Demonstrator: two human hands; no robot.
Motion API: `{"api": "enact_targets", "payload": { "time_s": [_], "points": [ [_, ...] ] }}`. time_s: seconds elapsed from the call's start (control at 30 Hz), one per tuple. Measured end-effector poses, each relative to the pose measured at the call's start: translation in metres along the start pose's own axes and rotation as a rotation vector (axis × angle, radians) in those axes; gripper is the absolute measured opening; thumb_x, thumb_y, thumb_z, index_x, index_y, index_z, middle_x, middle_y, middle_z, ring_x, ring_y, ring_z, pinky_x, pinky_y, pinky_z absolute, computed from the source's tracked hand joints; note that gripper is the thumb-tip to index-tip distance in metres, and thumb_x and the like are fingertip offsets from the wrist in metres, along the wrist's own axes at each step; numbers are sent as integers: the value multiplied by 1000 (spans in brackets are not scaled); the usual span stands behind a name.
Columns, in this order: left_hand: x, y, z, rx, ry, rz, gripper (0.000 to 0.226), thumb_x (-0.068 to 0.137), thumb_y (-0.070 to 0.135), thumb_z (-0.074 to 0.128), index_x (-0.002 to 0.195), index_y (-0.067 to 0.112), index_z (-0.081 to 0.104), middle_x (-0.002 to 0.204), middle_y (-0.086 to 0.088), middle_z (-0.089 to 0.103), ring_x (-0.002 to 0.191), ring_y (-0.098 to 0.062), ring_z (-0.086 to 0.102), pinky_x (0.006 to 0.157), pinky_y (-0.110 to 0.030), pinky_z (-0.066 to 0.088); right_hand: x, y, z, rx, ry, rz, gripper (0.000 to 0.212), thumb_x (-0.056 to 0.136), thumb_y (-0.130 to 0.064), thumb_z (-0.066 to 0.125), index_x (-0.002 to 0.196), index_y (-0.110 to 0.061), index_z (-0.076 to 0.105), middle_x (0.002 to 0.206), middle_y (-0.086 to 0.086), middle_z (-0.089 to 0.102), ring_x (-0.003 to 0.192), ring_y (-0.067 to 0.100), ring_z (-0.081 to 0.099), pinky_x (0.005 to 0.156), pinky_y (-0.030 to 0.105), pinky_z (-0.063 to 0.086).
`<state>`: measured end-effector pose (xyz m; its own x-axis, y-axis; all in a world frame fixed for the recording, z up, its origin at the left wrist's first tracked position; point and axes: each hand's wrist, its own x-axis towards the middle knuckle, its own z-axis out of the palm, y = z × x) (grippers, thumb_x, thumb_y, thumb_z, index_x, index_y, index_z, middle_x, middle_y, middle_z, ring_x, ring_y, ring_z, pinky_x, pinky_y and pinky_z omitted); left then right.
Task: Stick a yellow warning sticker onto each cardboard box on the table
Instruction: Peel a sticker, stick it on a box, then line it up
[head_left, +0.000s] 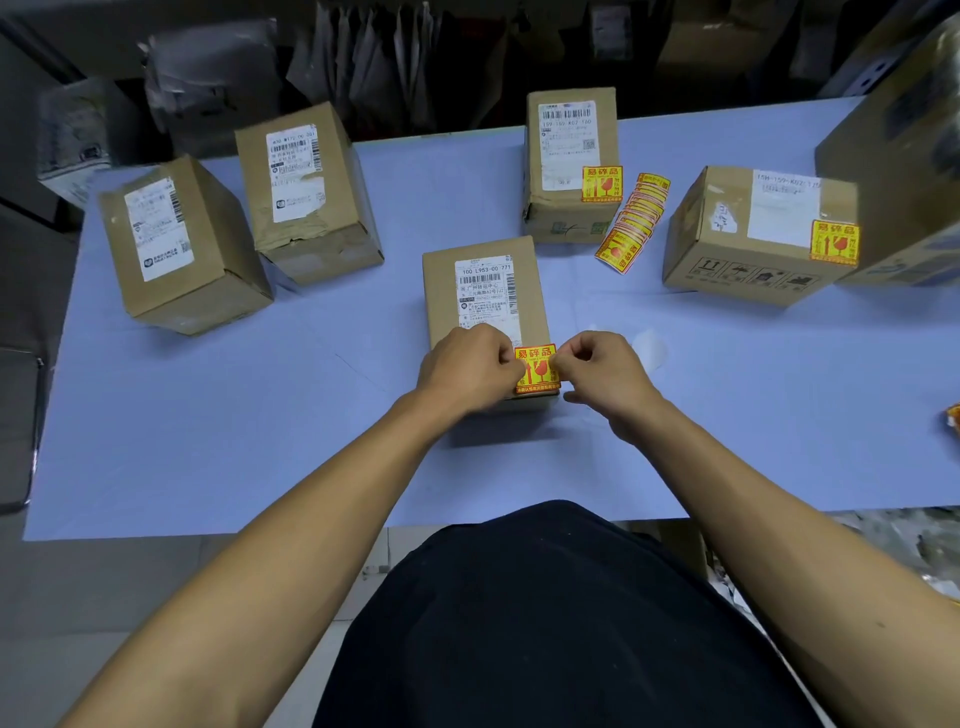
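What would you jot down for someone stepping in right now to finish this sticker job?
Left hand and right hand: both pinch one yellow sticker at the near end of the middle box; not clear it is pressed flat yet.
Done: far box and right box each show a sticker.
Left: the two left boxes show none.
Spare stickers lie fanned on the table between the far and right boxes.

A pale blue table (208, 441) carries five cardboard boxes (483, 296) and a strip of yellow stickers (631, 223).
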<state>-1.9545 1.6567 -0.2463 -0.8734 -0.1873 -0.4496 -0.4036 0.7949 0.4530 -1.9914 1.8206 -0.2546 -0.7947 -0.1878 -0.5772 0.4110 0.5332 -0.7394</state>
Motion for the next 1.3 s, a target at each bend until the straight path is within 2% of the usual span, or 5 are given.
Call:
{"api": "enact_targets", "payload": {
  "time_s": [0.47,0.67,0.77,0.97,1.3],
  "points": [
    [6,5,-3,164,4,-15,27,74,35,65,60,13,58,59,0,59,71,-27,60,51,-25,32,2,-1,6,-177,82,-62,10,83,-15,65,76,-9,67,70,3,66,78,27,67,75,50,59],
    [-1,-25,-3,291,266,186,54,80,59,67,114,18,61,122,-8,56,116,-32,48,86,-41,45,10,12,3,-116,27,14,37,91,-46,61,117,-20,62,106,-1,68,99,19,61,87,37,51],
    [-5,-40,14,233,232,165,72,92,58,53,150,20,37,160,-14,25,148,-34,16,115,-54,25,14,11,18,-107,-22,-34,57,96,-56,48,139,-19,50,127,1,62,118,20,58,97,30,46],
    [-6,-54,34,161,181,134,72,97,64,31,158,31,9,168,-1,-9,152,-21,-16,118,-59,6,5,26,34,-180,-100,-153,70,97,-59,45,152,-19,30,138,-4,59,126,19,56,95,33,44],
    [2,-49,25,-505,331,-91,82,91,47,63,157,25,18,167,3,7,152,-11,10,116,-24,16,28,23,22,138,-139,3,85,91,-59,57,159,-31,14,159,-4,33,138,14,42,107,30,38]
  ]
}}
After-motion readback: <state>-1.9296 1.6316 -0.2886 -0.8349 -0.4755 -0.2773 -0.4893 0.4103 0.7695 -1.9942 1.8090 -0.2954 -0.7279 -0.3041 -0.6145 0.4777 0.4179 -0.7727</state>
